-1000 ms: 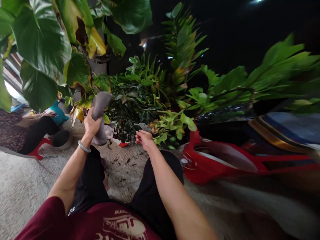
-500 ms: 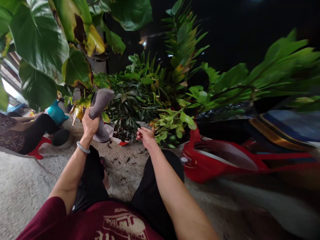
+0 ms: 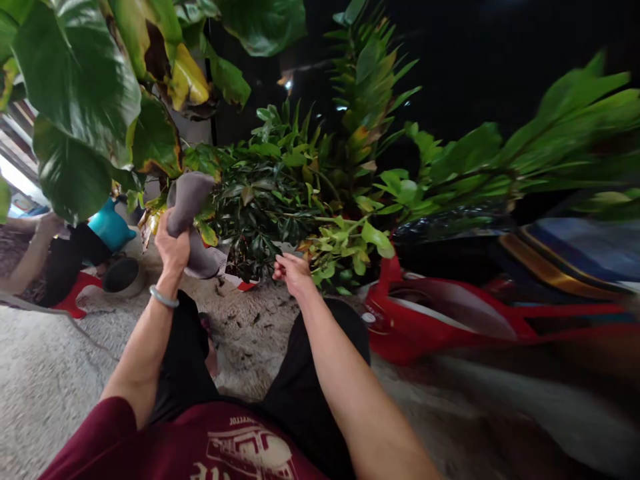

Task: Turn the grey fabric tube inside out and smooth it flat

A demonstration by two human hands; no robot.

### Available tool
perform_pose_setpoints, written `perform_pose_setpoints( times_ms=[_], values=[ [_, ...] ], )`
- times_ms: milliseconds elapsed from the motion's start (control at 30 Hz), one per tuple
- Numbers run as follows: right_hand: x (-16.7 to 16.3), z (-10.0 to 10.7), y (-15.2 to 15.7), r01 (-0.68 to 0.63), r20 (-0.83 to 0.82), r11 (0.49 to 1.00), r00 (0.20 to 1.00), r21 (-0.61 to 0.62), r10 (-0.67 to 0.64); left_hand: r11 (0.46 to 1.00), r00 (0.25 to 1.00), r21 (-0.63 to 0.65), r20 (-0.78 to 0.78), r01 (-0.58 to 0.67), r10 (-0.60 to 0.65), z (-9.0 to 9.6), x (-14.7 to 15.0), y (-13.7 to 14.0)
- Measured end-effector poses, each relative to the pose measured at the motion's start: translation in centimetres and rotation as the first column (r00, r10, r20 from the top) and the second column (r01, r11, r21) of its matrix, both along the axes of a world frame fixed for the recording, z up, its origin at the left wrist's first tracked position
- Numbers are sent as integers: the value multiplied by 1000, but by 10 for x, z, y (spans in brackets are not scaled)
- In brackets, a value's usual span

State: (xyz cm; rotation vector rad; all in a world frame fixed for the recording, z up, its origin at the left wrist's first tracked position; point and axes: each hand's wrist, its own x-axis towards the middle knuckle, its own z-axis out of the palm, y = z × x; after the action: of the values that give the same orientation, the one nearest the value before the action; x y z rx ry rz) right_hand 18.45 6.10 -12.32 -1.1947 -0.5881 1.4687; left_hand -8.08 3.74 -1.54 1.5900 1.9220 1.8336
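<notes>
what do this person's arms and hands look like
The left hand and right hand wear no gloves. A smooth, pale grey bangle rings the left wrist; the right wrist is bare. The left sleeve is short and maroon; no right sleeve shows.

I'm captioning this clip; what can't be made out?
In the head view:
Left hand: some fingers hidden by the grey cloth.
Right hand: anything pinched, too small.
Shirt print: cut off by bottom edge.
Red object: right end blurred.
Other person: cut off by left edge.
</notes>
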Motion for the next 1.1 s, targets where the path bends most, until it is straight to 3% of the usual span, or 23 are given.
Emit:
perform_pose_setpoints(
  times_ms=[67,133,233,300,333,400,467,533,600,667,767,833,867,967,1100],
  values=[
    [-1,0,0,-1,3,1000,1000,4,1,999,999,-47,-35,0,-2,-3,1,16],
    [-2,0,-1,-2,6,1000,1000,9,2,982,997,-185,-51,47,-57,-32,8,10],
    [1,0,0,-7,7,1000,1000,16,7,917,986,-374,-34,141,-165,-87,24,-33],
    [3,-1,1,-11,10,1000,1000,18,11,886,976,-420,6,199,-216,-105,32,-62],
    [4,-1,1,-13,11,1000,1000,16,13,890,975,-406,19,210,-221,-104,34,-69],
    [4,-1,2,-12,12,1000,1000,5,12,934,982,-308,20,183,-186,-84,34,-66],
    [3,0,1,-2,6,1000,1000,-7,2,984,996,-158,5,83,-84,-51,30,-41],
    [1,0,1,9,-1,1000,1000,-9,-9,999,1000,-50,-2,-5,5,-24,25,-8],
    [-1,2,0,19,-5,1000,1000,-4,-19,999,1000,-47,-15,-19,18,-16,22,15],
    [-2,3,-1,27,-5,1000,1000,-2,-27,987,998,-152,-38,43,-50,-33,24,18],
    [0,3,-1,30,-10,1000,999,3,-30,937,985,-312,-20,156,-171,-82,31,-15],
    [2,3,0,25,-14,1000,1000,8,-25,929,977,-306,29,208,-209,-104,35,-44],
    [4,3,0,23,-15,1000,1000,9,-23,935,976,-280,50,218,-213,-107,36,-55],
    [5,3,1,20,-16,1000,1000,10,-20,978,985,-124,60,166,-159,-76,36,-57],
    [3,4,-2,12,-10,1000,1000,10,-12,996,995,45,60,81,-84,-14,30,-7]
  ],
)
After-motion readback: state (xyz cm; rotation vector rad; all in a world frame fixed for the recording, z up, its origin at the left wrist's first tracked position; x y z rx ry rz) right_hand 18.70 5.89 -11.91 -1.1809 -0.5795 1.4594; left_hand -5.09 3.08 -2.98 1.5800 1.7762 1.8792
